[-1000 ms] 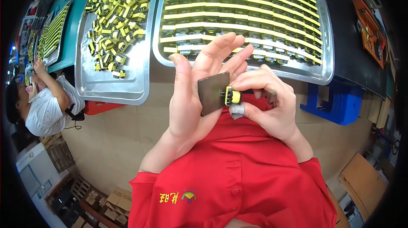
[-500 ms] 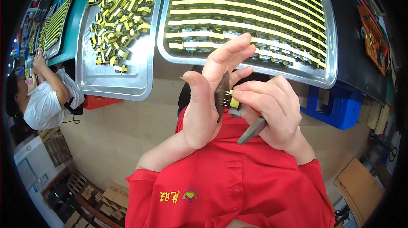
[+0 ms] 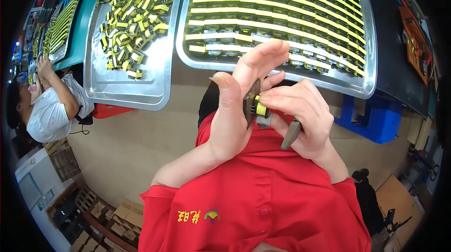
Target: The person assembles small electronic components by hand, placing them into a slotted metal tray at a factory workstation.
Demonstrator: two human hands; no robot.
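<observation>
My left hand (image 3: 230, 111) is raised with thumb and upper fingers stretched out; one lower finger is bent. Against its palm lies a dark, flat, narrow piece (image 3: 250, 106); whether the hand grips it is hidden. My right hand (image 3: 305, 115) pinches a small yellow-and-black transformer (image 3: 261, 108), its pins pointing at that dark piece, very close or touching. From under the right hand sticks a dark grey, tapered tool end (image 3: 292, 134); its kind cannot be made out. A grey covering (image 3: 264, 121) shows on a right-hand digit just below the transformer.
Ahead stands a metal tray (image 3: 371, 64) with rows of similar yellow-topped transformers. Left of it, another metal tray (image 3: 127, 97) holds a loose heap. A blue bin (image 3: 385, 125) and an orange case (image 3: 413, 45) are at right. A person in white (image 3: 56, 106) works at far left.
Both hands have shifted slightly right, together with the transformer and the dark pieces. The transformer has turned a little, and the tapered tool end stands steeper.
</observation>
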